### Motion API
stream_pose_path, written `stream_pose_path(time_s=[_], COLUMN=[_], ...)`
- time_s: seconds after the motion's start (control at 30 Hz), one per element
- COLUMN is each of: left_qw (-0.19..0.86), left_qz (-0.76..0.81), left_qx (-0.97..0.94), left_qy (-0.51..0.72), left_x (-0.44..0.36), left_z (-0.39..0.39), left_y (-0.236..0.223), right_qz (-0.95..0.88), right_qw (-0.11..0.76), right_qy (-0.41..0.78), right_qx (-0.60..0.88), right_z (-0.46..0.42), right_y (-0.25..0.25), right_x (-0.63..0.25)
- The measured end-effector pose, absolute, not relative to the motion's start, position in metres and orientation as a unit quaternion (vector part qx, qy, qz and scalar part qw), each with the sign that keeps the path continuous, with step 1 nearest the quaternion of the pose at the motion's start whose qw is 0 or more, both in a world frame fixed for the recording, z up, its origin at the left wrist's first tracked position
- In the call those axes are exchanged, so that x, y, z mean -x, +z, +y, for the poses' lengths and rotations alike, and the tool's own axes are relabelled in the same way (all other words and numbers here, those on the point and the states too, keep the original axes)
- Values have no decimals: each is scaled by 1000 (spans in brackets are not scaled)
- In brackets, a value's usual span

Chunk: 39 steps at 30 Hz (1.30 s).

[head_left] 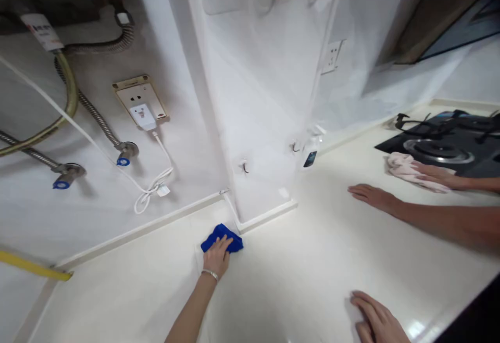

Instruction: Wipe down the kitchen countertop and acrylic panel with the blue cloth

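My left hand [216, 255], with a thin bracelet at the wrist, presses a blue cloth [233, 242] onto the cream countertop [297, 270]. The cloth lies right at the foot of the white wall column [258, 124], in the corner where the column meets the counter. At the bottom right, my right hand [377, 319] lies flat on the counter with its fingers stretched out and nothing in it.
Another person's hand [371, 196] rests flat on the counter at the right. That person's other hand [439, 174] is on a pink cloth [406, 170] beside the black gas hob [449, 142]. A spray bottle [311, 151] stands against the column. Pipes, hoses and a socket with a white cable [150, 189] run along the left wall.
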<state>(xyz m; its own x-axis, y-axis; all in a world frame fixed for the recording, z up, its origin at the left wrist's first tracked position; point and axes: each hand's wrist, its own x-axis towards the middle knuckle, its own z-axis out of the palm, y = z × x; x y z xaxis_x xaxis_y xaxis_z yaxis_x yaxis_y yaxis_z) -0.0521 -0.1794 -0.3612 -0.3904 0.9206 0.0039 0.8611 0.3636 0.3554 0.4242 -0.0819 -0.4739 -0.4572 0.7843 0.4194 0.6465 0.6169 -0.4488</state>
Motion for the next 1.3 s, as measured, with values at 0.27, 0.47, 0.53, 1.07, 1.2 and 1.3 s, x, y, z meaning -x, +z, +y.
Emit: stream_pose_path(time_s=[0.27,0.47,0.53,1.07,1.2,1.3], left_qw=[67,124,126,184,155,114], left_qz=[726,708,727,782,797,812], left_qx=[-668,-642,-601,-384,-298,-238], left_qy=[146,266,308,455,502,520], left_x=[-125,-186,-180,-200,-201,-194], left_z=[-248,-222,-224,-235,-262,-283], left_y=[-393,-386,-381,-347,-316,-289], right_qz=[-849,-844,-829,-774,-777,-791], right_qw=[252,270,293,143,175,194], right_qy=[106,132,160,570,591,575], right_qx=[453,444,449,236,127,75], right_z=[-92,-96,-94,-73,-82,-108], right_y=[-451,-446,-447,-402,-371,-341], right_x=[-411,-413,-413,-320,-308,-294])
